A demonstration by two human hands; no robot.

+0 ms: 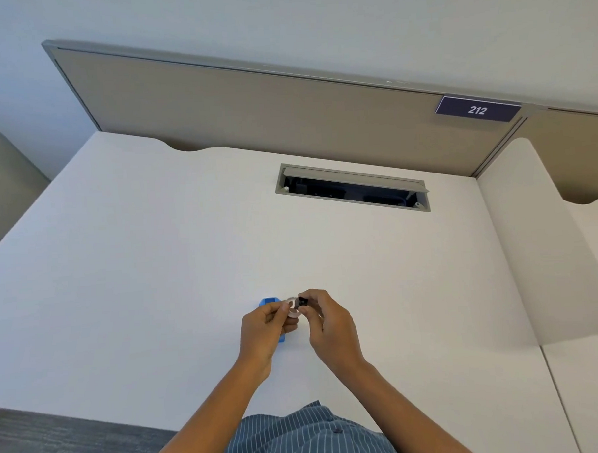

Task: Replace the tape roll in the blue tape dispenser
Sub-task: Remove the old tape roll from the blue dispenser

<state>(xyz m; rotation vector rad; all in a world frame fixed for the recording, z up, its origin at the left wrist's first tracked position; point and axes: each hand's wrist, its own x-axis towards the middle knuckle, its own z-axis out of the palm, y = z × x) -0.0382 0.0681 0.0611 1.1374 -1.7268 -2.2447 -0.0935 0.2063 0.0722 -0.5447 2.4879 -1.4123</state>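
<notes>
The blue tape dispenser (269,301) lies on the white desk (155,266), mostly hidden behind my left hand (263,330); only its far end and a small blue corner below the hand show. A clear tape roll (292,308) is held above the desk between both hands. My left hand pinches the roll's left side with thumb and fingers. My right hand (325,322) pinches a small black piece (303,300) at the roll's right side; whether that piece sits inside the roll's hole I cannot tell.
An open cable tray (352,188) is set into the desk at the back centre. A beige partition (251,112) with a "212" sign (477,110) stands behind. A white side divider (538,243) bounds the desk on the right. Grey carpet (60,442) lies lower left.
</notes>
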